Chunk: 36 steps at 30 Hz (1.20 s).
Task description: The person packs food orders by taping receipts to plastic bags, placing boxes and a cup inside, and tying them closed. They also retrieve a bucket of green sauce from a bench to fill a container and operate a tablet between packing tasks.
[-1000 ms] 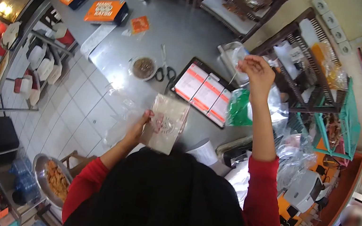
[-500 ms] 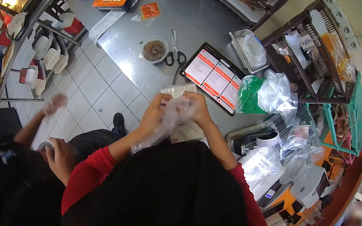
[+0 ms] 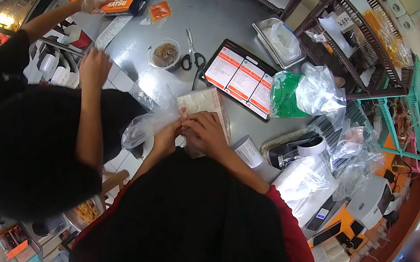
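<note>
In front of my chest both hands meet over a thin clear plastic bag (image 3: pixel 146 123), which puffs out to the left. My left hand (image 3: pixel 165 137) pinches its gathered edge with closed fingers. Bent over the same spot, my right hand (image 3: pixel 207 131) has its fingertips pressed against those of the left; what exactly lies between them is mostly hidden. Just beyond my fingers is a flat beige packet (image 3: pixel 205 101) in clear wrapping, partly covered by my right hand. A white cylindrical container (image 3: pixel 249 151) lies by my right wrist.
A co-worker's gloved hand (image 3: pixel 100 0) touches an orange box (image 3: pixel 127 0). On the steel table (image 3: pixel 198 4) are a tub of brown food (image 3: pixel 165 53), scissors (image 3: pixel 193 59), a tablet (image 3: pixel 241 78), a metal tray (image 3: pixel 279 41) and a green-and-clear plastic bundle (image 3: pixel 289 95). Racks stand at the right.
The clear plastic, bunched over my hands before, now spreads out to the left. The co-worker has leaned in from the left and reached the orange box. My view has shifted slightly.
</note>
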{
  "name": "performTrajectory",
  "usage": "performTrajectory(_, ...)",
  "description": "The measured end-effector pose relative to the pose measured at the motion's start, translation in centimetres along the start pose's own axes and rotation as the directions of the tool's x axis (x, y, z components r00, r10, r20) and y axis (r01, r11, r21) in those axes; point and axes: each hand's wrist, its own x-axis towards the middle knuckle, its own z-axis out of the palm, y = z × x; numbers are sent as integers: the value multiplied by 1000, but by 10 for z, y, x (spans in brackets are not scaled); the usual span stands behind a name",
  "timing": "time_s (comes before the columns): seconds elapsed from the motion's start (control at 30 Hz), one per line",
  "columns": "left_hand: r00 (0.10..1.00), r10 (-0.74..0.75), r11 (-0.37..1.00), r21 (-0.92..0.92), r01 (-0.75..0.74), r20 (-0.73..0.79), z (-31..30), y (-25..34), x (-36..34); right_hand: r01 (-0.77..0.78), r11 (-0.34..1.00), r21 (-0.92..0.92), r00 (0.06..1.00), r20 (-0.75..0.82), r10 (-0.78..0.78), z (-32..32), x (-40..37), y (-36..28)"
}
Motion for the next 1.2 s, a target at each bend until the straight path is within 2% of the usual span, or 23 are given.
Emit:
performTrajectory(0.13, 999, 4, 1000, -4, -4, -49, 4, 2, 1, -82, 996, 32, 997, 9, 82, 6, 1, 6)
performTrajectory(0.2, 995, -20, 997, 70, 27, -98, 8, 8, -2, -141, 990, 20, 990, 27, 140, 8, -1, 1)
performTrajectory(0.27, 995, -27, 996, 84, 35, -91, 7, 15, -6, -212, 976, 59, 976, -30, 214, 12, -3, -2)
performTrajectory(0.33, 990, 129, 971, 210, -113, -65, -1, 9, 1, -221, 969, 109, 972, -62, 228, 9, -6, -2)
performTrajectory(0.4, 966, 258, 927, 291, -238, -31, 1, 10, 2, -363, 892, 268, 924, -20, 382, 8, -13, 0)
performTrajectory(0.43, 966, 257, 922, 308, -234, -34, 3, 9, 1, -430, 836, 340, 891, 9, 454, 9, -16, 1)
performTrajectory(0.47, 966, 256, 917, 324, -231, -35, 4, 9, 0, -442, 811, 383, 870, -36, 491, 10, -10, 1)
performTrajectory(0.57, 962, 270, 926, 285, -249, -37, 3, 0, 2, -518, 582, 626, 742, -8, 670, 12, 3, -7)
performTrajectory(0.67, 966, 256, 941, 240, -240, -38, 2, -4, 1, -551, 584, 596, 749, 45, 661, 8, 2, -7)
performTrajectory(0.77, 962, 272, 938, 223, -265, 0, 1, -6, 2, -598, 511, 618, 688, 67, 723, 5, 7, -13)
performTrajectory(0.97, 967, 255, 950, 184, -253, 15, -2, -8, 4, -629, 472, 617, 635, 57, 771, 5, 12, -19)
performTrajectory(1.1, 961, 275, 960, 45, -275, 2, 1, -11, 1, -607, 556, 568, 700, 50, 713, 9, 6, -11)
performTrajectory(1.2, 963, 268, 961, 72, -267, -16, -4, -19, 6, -601, 639, 481, 743, 40, 668, 9, 2, -9)
